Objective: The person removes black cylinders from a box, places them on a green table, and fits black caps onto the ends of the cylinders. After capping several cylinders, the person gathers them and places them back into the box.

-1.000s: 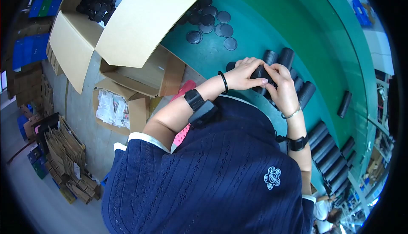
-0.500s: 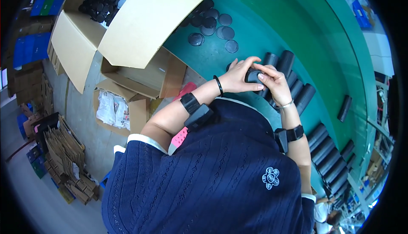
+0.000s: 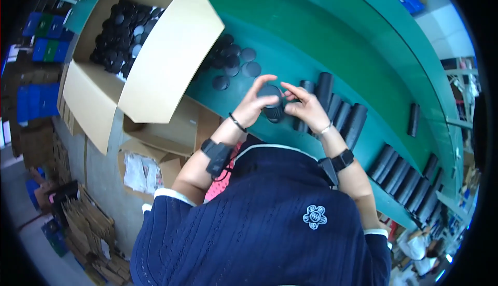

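My left hand (image 3: 254, 103) curls its thumb and fingers around the top of a black tube (image 3: 274, 113), which stands on the green table in front of me. A round black disc (image 3: 269, 93) covers its upper end, partly hidden by the thumb. To its right, my right hand (image 3: 307, 110) is held with its fingers apart and slightly blurred, fingertips close to the tube. Just beyond the right hand lie several black tubes (image 3: 341, 113) with a textured surface. Loose black discs (image 3: 251, 69) are scattered on the table past my left hand.
An open cardboard box (image 3: 174, 52) full of black discs stands at the left, its flaps spread. Below are another carton (image 3: 179, 136) and a small box with plastic bags (image 3: 141, 173). More tubes (image 3: 407, 182) lie at the right, along the curved green table wall (image 3: 363, 42).
Both hands have moved left with the tube, away from the group of tubes. My right hand has come off the disc, and its fingers have spread. The view has shifted too.
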`<state>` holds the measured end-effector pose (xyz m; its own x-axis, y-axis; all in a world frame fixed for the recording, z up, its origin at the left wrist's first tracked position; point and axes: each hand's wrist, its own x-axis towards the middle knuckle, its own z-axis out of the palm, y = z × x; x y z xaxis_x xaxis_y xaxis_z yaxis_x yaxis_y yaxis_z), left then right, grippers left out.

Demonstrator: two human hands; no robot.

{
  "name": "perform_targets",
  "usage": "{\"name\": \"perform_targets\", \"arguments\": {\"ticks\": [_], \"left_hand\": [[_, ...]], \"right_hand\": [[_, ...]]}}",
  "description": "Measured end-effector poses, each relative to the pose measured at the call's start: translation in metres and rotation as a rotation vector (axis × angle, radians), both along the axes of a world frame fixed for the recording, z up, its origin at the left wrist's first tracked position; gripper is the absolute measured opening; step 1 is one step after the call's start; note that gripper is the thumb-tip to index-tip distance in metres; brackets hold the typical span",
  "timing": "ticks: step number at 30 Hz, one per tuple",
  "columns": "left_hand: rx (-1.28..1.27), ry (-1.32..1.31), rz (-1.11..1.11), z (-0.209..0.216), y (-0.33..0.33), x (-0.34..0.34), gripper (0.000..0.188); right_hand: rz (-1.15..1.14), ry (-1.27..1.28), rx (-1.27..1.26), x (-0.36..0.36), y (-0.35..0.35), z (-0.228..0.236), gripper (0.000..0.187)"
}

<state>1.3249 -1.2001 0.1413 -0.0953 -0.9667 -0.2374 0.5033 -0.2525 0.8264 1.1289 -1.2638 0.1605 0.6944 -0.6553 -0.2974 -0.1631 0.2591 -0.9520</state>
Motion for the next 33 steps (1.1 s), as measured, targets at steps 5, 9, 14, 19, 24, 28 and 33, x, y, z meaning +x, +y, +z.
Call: {"name": "perform_targets", "arguments": {"ticks": [5, 9, 14, 19, 24, 28, 33], "left_hand": [[0.024, 0.576, -0.036, 0.041, -0.046, -0.046, 0.058], [0.204, -0.320, -0.070, -0.013, -0.107, -0.091, 0.068], [0.109, -1.596, -0.547, -0.042, -0.146, -0.151, 0.089], [0.082, -1.490, -0.538, -0.033, -0.151, -0.155, 0.092], [-0.167, -0.482, -0.305, 0.044, -0.106, -0.143, 0.090], [-0.310, -0.366, -0.254, 0.053, -0.067, -0.107, 0.085], [-0.375, -0.702, -0.313, 0.067, -0.034, -0.082, 0.060]], "right_hand": [[-0.086, -0.072, -0.053, -0.050, 0.014, -0.001, 0.094], [-0.463, -0.008, -0.055, -0.122, -0.005, 0.010, 0.070], [-1.030, 0.162, 0.058, -0.244, -0.047, -0.014, 0.052], [-1.121, 0.561, -0.039, -0.335, -0.088, -0.075, 0.068], [-1.068, 0.905, -0.571, -0.403, -0.122, -0.150, 0.069], [-0.760, 1.455, -0.619, -0.353, -0.142, -0.127, 0.073], [-0.586, 0.961, -1.166, -0.271, -0.142, -0.078, 0.036]]}}
